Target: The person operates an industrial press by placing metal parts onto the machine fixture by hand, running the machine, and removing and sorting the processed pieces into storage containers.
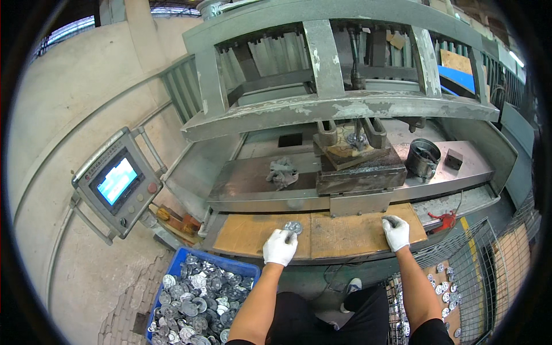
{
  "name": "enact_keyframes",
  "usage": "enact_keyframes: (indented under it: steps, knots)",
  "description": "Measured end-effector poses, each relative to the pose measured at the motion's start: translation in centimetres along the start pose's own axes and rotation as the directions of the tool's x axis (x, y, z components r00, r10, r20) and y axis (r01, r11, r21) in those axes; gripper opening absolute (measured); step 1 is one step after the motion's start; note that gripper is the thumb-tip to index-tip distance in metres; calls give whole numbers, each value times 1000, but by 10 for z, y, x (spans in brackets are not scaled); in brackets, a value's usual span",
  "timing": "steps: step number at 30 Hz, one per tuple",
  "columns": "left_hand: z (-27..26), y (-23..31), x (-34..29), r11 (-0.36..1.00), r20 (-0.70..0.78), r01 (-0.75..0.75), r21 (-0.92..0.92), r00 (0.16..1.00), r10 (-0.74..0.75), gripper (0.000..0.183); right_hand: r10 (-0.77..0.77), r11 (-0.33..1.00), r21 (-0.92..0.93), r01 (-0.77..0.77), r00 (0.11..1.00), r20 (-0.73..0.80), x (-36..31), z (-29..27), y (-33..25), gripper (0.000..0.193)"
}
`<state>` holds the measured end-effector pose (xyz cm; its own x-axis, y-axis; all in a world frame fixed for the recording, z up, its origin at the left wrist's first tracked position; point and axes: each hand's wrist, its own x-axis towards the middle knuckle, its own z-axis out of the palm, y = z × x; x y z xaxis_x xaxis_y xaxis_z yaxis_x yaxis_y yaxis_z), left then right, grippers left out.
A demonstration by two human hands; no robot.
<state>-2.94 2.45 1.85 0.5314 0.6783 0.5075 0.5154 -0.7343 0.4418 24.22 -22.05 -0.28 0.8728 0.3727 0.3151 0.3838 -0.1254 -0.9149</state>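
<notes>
My left hand [280,246], in a white glove, rests on the wooden board [339,233] at the front of the press and grips a round grey metal disc [294,227] at its fingertips. My right hand [396,232], also gloved, lies on the right part of the same board with its fingers curled over a small dark piece; what that piece is cannot be told. Above the board sits the dark press die block [359,167] under the grey machine frame [339,106].
A blue crate [241,268] full of several metal discs stands at the lower left. A control panel with a lit screen [118,181] hangs on the left. A crumpled rag [282,172], a metal can [424,158] and a wire basket [460,287] with discs are nearby.
</notes>
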Motion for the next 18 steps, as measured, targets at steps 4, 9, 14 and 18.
enact_keyframes:
  steps: [4,9,14,18]
  knots:
    - [1,1,0,1000,-8,14,-8,1000,-14,18,-26,1000,1,26,1000,14,1,0,0,18]
    - [2,0,0,1000,-6,25,-8,1000,-25,18,-22,998,-51,23,1000,16,0,-1,0,18]
    - [0,1,1,999,-15,32,-6,999,-32,19,-40,998,-49,41,999,23,0,0,0,18]
    - [-2,3,0,999,24,50,-8,998,-50,21,-9,999,-32,10,1000,15,-1,0,-1,19]
